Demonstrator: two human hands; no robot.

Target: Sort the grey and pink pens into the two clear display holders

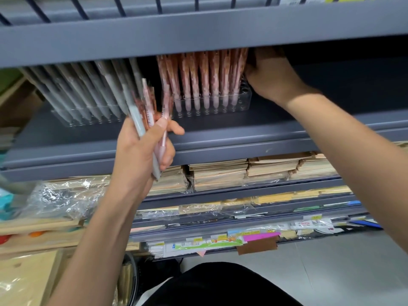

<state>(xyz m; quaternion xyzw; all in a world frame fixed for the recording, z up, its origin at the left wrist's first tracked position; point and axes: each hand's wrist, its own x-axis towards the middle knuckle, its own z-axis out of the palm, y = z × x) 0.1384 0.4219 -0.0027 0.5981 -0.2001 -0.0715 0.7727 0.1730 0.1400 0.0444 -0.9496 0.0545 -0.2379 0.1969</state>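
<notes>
Grey metal shelving (220, 149) carries the work. Nearest, the left hand (141, 151) is clamped around a mixed bundle of pens (143, 115), held ready as supply. Beyond, the grey-pen holder (88, 118) and pink-pen holder (220, 104) stand side by side. Farthest, the right hand (271, 74) presses against the pink pens (203, 78), likely squaring the row; whether it grips anything cannot be told.
</notes>
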